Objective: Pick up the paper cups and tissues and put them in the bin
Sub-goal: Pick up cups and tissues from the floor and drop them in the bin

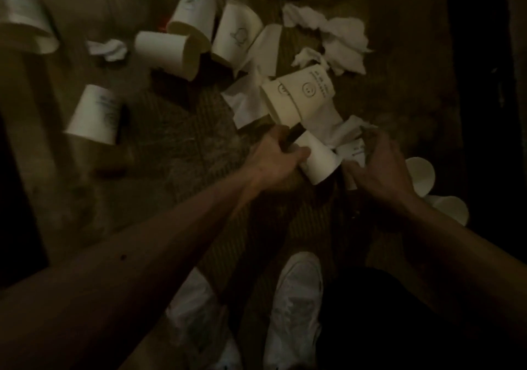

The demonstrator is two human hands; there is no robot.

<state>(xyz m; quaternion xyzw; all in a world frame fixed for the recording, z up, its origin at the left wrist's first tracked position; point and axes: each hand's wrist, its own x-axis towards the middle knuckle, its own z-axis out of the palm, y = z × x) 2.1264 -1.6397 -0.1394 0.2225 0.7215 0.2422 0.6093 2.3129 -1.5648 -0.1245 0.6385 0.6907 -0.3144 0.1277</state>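
Observation:
Several white paper cups and crumpled tissues lie scattered on a dim floor. My left hand point(275, 158) grips a white paper cup point(319, 160) lying on its side at the centre. My right hand point(382, 167) curls round another cup and tissue point(355, 153) just to its right. Two nested cups point(296, 96) with printed faces lie right above my hands. More cups lie at the upper left point(168, 53), the left point(94, 114) and the far right point(422, 174). Crumpled tissues point(342, 39) sit at the upper right.
My two white shoes point(296, 307) stand on the floor below my hands. A ribbed dark mat point(182, 138) covers the middle of the floor. A dark edge runs down the right side. No bin is in view.

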